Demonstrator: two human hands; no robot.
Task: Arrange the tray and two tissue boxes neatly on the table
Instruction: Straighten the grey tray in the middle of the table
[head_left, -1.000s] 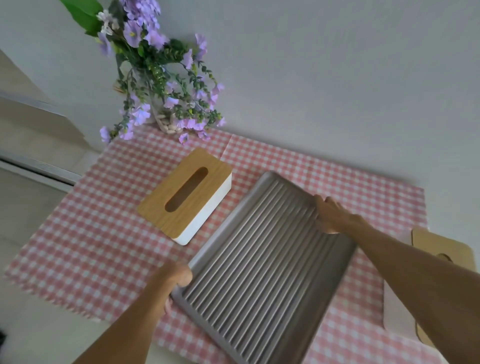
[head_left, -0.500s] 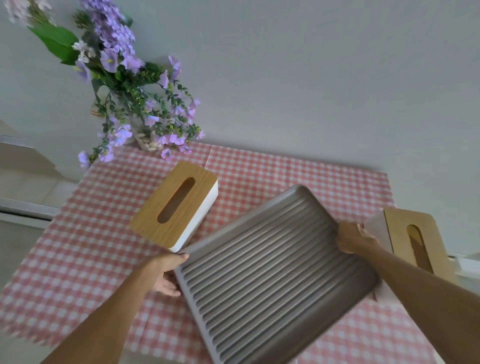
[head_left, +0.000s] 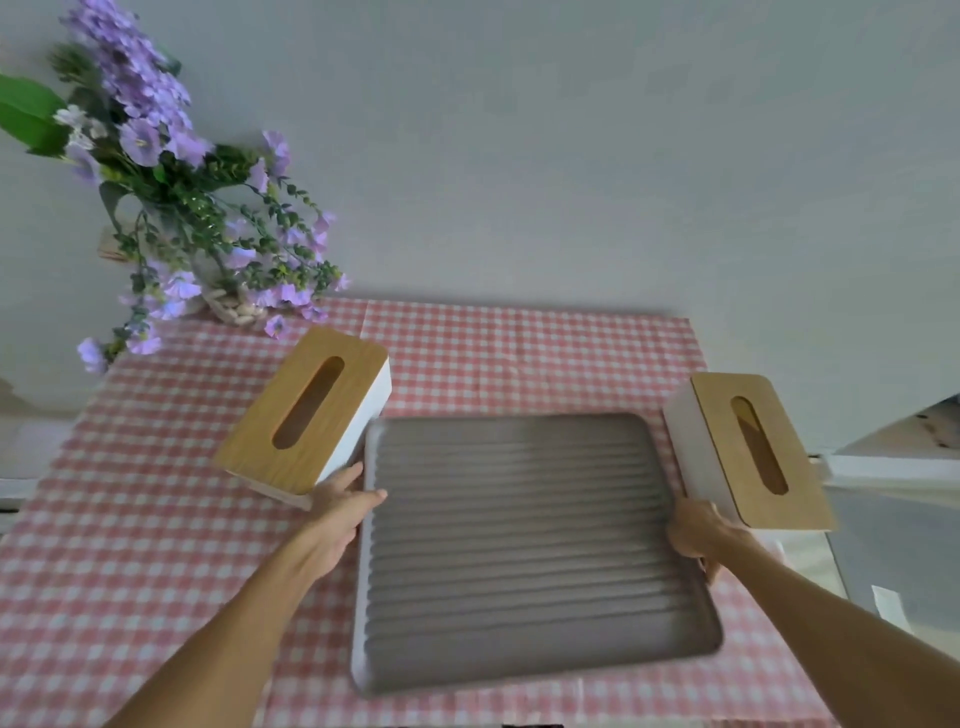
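Currently both hands hold the grey ribbed rectangular tray (head_left: 530, 551) by its short edges: left hand (head_left: 340, 512) has its grip clenched on the left rim, right hand (head_left: 696, 530) on the right rim. Tray sits roughly square to the worktop (head_left: 130, 545) with its pink gingham cloth, mid-front. Left white tissue box with wooden slotted lid (head_left: 306, 410) is skewed, its corner touching or just beside the tray's far-left corner. Right white tissue box with wooden lid (head_left: 748, 449) is just beside the right rim, near the worktop edge, slightly angled. Suggest: set tray flat, keep edges parallel to the cloth checks, avoid nudging either box. Then square the boxes. Purple flower vase (head_left: 228, 306) at back-left, clear.
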